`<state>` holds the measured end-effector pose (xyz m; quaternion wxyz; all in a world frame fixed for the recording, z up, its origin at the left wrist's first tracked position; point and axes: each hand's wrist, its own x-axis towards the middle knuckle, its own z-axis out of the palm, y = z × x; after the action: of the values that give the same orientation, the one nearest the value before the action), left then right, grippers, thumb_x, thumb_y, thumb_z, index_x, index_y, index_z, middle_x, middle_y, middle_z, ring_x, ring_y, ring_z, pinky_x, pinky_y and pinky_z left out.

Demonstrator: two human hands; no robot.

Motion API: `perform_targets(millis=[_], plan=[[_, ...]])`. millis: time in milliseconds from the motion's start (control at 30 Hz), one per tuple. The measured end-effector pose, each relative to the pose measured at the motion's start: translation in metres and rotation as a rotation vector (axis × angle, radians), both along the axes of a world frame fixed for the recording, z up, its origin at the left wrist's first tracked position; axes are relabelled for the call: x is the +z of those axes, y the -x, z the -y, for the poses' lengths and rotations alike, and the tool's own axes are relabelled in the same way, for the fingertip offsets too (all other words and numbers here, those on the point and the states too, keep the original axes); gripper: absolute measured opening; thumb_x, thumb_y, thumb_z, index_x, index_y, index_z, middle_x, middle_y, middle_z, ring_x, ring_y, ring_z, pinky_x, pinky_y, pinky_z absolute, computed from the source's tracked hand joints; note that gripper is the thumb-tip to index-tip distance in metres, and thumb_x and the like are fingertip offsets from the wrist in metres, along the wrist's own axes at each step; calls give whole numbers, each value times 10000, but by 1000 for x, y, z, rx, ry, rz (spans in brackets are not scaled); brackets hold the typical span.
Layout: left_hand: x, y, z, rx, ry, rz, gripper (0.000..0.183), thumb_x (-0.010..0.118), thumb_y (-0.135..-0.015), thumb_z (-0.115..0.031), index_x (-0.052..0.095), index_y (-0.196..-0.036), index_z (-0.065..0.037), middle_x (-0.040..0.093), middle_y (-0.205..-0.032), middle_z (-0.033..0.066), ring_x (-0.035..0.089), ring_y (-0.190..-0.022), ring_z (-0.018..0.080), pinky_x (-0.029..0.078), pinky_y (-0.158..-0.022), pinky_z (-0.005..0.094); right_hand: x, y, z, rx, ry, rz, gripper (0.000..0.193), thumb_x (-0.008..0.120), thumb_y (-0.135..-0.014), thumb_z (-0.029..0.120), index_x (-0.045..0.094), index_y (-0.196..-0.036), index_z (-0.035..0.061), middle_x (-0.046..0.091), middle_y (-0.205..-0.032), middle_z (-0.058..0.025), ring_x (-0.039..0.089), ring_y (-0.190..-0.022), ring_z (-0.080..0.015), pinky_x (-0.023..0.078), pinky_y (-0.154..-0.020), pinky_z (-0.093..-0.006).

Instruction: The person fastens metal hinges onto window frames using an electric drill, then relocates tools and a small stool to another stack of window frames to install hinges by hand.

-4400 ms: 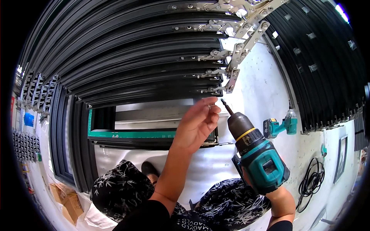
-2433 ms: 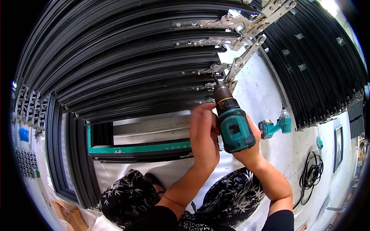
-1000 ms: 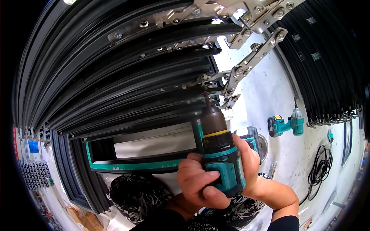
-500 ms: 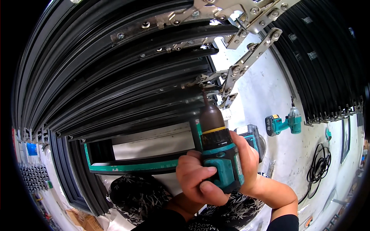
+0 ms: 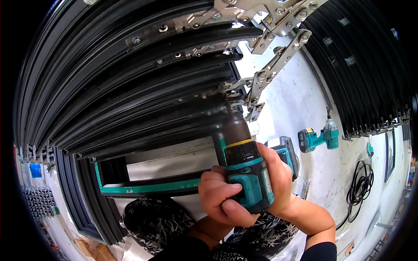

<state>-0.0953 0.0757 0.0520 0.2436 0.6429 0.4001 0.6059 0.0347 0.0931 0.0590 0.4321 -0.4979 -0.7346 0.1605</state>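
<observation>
Cordless drill (image 5: 250, 185), clasped between the left hand (image 5: 217, 193) and right hand (image 5: 278, 176), its bit (image 5: 228, 107) at a metal hinge linkage (image 5: 235, 85). One drill is held; one impact driver (image 5: 321, 136) lies rightward. Left fingers curl against the drill's side; right fingers grasp it (the handle is hidden).

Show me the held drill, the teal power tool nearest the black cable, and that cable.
Drill (image 5: 244, 164): head view, on its teal band.
Teal power tool (image 5: 321, 140): head view, on its handle.
Black cable (image 5: 356, 198): head view, on its coils.
</observation>
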Motion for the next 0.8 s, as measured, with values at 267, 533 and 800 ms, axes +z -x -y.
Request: perform_targets(millis=[267, 533, 800], plan=[[-14, -7, 6, 14, 52, 185, 194, 434, -969, -277, 349, -1055, -125, 396, -973, 52, 464, -828, 220, 436, -774, 370, -6, -1, 3, -50, -66, 97, 564, 659, -731, 82, 499, -1252, -64, 640, -873, -150, 615, -626, -269, 490, -532, -332], [-13, -8, 6, 54, 58, 202, 192, 414, -976, -288, 354, -1055, -124, 398, -966, 59, 466, -827, 208, 442, -767, 359, 8, 0, 0, -39, -33, 151, 562, 646, -736, 75, 496, -1260, -64, 641, -887, -150, 614, -625, -266, 487, -529, -328], [-3, -12, 4, 66, 36, 175, 181, 397, -979, -278, 364, -1046, -113, 406, -955, 66, 474, -798, 195, 445, -744, 333, 13, -2, 1, -36, -2, 94, 524, 649, -744, 79, 505, -1227, -62, 634, -864, -149, 631, -654, -280, 500, -551, -335]])
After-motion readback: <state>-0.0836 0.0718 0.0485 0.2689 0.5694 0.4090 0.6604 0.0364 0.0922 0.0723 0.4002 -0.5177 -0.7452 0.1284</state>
